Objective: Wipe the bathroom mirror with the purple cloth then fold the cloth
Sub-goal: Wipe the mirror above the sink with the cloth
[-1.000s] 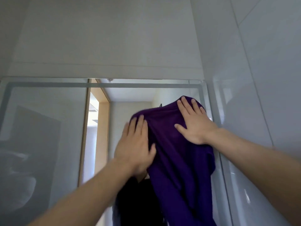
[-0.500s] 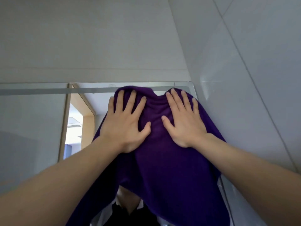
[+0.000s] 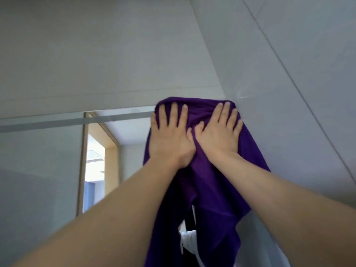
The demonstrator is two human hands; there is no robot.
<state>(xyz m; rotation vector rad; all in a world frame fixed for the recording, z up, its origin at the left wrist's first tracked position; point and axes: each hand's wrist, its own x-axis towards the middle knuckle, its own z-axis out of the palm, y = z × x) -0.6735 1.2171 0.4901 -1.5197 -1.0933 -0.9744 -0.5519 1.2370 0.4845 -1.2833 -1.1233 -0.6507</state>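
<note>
Two flat hands, the left hand (image 3: 171, 139) and right hand (image 3: 218, 136) side by side with fingers straight, press the purple cloth (image 3: 210, 182) against the mirror (image 3: 48, 155) at its top right corner, so wiping is underway and the next stroke likely needs steady pressure downward.

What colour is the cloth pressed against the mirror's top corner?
Deep purple, plain with no pattern: the soft fabric cloth, seen in the head view.

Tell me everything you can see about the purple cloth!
The purple cloth is deep violet, soft-looking fabric, bunched into folds. It is pressed against the top right corner of the mirror, beside the tiled wall. The left hand and right hand lie flat on its upper part, fingers straight. The rest hangs down loosely below the hands.
</note>
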